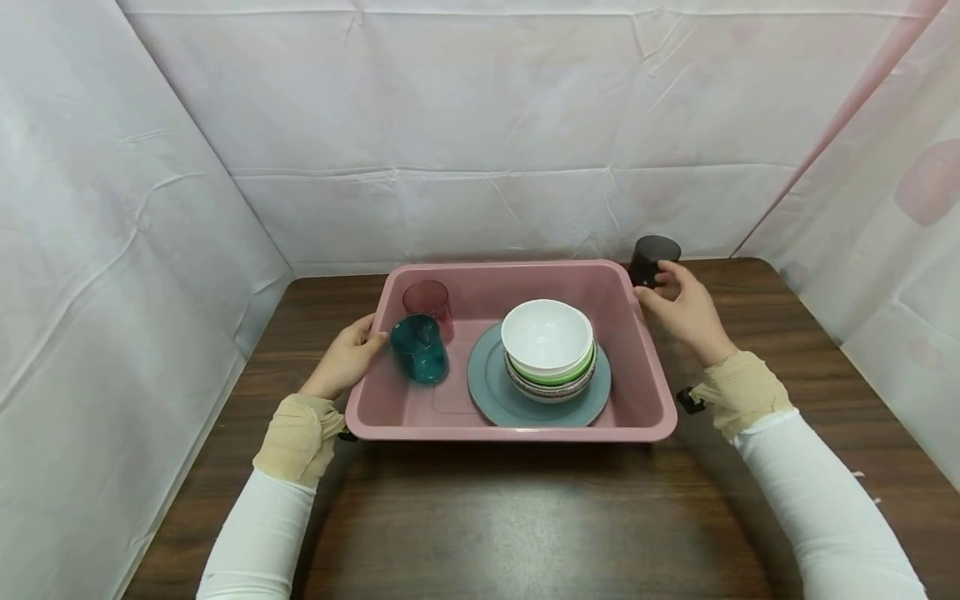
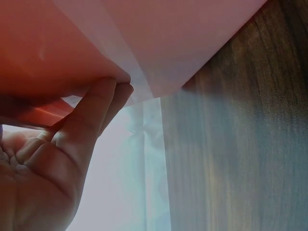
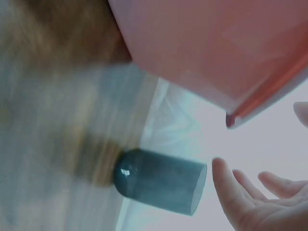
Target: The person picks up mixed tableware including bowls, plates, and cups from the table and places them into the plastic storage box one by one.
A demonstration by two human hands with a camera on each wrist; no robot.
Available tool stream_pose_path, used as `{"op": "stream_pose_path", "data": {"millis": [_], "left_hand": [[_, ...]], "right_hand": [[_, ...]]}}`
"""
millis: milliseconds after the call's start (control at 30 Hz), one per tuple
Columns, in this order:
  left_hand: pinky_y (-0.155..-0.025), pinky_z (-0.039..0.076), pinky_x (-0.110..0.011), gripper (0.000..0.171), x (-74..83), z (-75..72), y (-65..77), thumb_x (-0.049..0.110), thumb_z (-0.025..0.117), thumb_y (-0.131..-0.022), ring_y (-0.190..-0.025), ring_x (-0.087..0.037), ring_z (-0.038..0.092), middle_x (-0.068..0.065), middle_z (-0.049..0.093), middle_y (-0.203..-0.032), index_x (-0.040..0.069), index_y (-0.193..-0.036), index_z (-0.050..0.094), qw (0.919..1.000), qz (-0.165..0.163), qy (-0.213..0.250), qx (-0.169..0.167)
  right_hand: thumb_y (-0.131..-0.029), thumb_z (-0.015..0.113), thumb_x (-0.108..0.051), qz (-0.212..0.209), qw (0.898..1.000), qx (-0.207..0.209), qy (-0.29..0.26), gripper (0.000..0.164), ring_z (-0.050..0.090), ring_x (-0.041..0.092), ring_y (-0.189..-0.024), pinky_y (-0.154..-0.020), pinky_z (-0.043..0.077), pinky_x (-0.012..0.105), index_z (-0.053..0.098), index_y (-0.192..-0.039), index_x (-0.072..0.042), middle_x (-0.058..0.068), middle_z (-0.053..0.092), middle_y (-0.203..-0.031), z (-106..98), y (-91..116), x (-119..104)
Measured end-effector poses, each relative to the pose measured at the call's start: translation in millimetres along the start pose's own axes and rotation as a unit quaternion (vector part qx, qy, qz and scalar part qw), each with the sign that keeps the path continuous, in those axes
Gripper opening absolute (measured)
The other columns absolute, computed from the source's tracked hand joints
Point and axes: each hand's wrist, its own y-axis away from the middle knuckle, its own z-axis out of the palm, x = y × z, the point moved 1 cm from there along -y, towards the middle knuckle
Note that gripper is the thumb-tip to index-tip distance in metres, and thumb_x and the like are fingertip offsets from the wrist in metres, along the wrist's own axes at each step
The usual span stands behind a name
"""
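Observation:
A pink plastic basin point(image 1: 510, 434) sits on the table. My left hand point(image 1: 341, 358) holds its left rim, thumb over the edge and fingers point(image 2: 94, 108) against the outer wall. By the basin's far right corner stands a dark translucent cup point(image 1: 643, 262). Close to it is my right hand point(image 1: 688, 315), fingers parted; the right wrist view has a gap between the fingertips and the cup point(image 3: 161, 180). Inside the basin, a teal cup point(image 1: 420, 354) leans in front of a red translucent cup point(image 1: 427, 297). A stack of bowls, white bowl point(image 1: 547, 333) uppermost, rests on a blue-grey plate point(image 1: 487, 383).
Dark wooden table point(image 1: 510, 517) extends in front of the basin and to both sides. White cloth point(image 1: 480, 125) hangs behind and at the left and right, near the table's edges. Small white scraps point(image 1: 858, 474) lie at the right.

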Motion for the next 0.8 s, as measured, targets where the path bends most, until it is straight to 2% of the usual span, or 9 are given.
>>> {"op": "stream_pose_path", "data": {"millis": [67, 167, 300, 567, 800], "left_hand": [[-0.079, 0.059, -0.038, 0.055, -0.3, 0.0, -0.5, 0.019, 0.042, -0.104, -0.103, -0.035, 0.067, -0.033, 0.057, -0.129, -0.006, -0.15, 0.027, 1.0, 0.001, 0.0, 0.001], [-0.078, 0.059, -0.036, 0.054, -1.2, -0.4, -1.4, 0.018, 0.042, -0.104, -0.101, -0.034, 0.068, -0.033, 0.057, -0.127, -0.006, -0.15, 0.027, 1.0, 0.001, -0.001, 0.002], [-0.076, 0.059, -0.035, 0.054, -1.1, -0.8, -1.8, 0.018, 0.042, -0.104, -0.1, -0.034, 0.068, -0.033, 0.058, -0.126, -0.006, -0.15, 0.028, 1.0, 0.002, 0.0, 0.003], [-0.074, 0.059, -0.032, 0.054, -1.4, -2.6, 0.0, 0.019, 0.042, -0.104, -0.097, -0.032, 0.069, -0.033, 0.059, -0.124, -0.005, -0.15, 0.027, 0.9999, -0.001, 0.011, 0.0], [-0.075, 0.059, -0.034, 0.055, -1.8, -3.0, -0.1, 0.018, 0.043, -0.104, -0.098, -0.033, 0.069, -0.033, 0.059, -0.125, -0.006, -0.15, 0.027, 1.0, -0.001, 0.008, 0.003]], "right_hand": [[-0.096, 0.058, -0.039, 0.009, 1.0, 0.02, -0.011, 0.078, 0.044, 0.049, -0.13, -0.102, 0.04, 0.06, 0.022, -0.154, -0.002, 0.032, 0.039, -0.146, -4, -5, 0], [-0.094, 0.059, -0.043, 0.025, 0.998, 0.047, -0.022, 0.085, 0.038, 0.048, -0.135, -0.105, 0.037, 0.06, 0.015, -0.157, -0.007, 0.029, 0.029, -0.152, -7, -14, 4], [-0.092, 0.059, -0.047, 0.041, 0.997, 0.061, -0.018, 0.093, 0.032, 0.046, -0.137, -0.108, 0.033, 0.059, 0.007, -0.158, -0.009, 0.027, 0.019, -0.158, -9, -28, 12], [-0.09, 0.062, -0.05, 0.069, 0.996, 0.052, -0.023, 0.104, 0.008, 0.042, -0.15, -0.119, 0.017, 0.059, -0.004, -0.157, -0.006, 0.025, 0.0, -0.162, 2, -55, 29], [-0.088, 0.063, -0.05, 0.1, 0.993, 0.059, -0.006, 0.108, 0.013, 0.046, -0.147, -0.117, 0.02, 0.06, -0.008, -0.157, -0.006, 0.028, -0.001, -0.161, 12, -70, 32]]}}
